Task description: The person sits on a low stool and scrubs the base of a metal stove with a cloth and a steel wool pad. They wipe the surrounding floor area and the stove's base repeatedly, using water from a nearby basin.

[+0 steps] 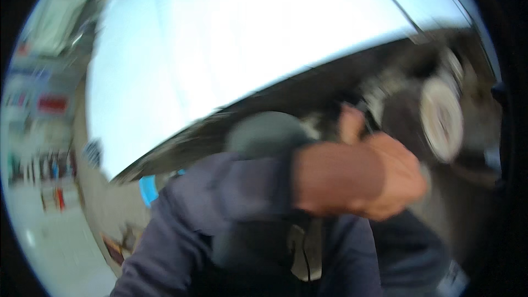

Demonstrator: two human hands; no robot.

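Observation:
My left hand [392, 177] reaches across in front of my body to the right, its sleeve coming from the lower left. Blur hides how its fingers are closed; a thumb or finger points up beside a small dark thing with a shiny part [363, 105], and I cannot tell whether it is held. My right hand is not clearly visible. Beyond the arm, a large, bright white surface [247, 41] slants across the view, with a dark edge below it. Right of the hand is a round, pale-faced roll or disc [441, 119] with a dark side.
A rounded grey-green shape [268, 130] lies just beyond my forearm. A light blue piece [148, 190] is below the white surface's left corner. At the far left are a red item [53, 104] and several blurred goods [45, 169] above a pale, shiny floor [53, 247].

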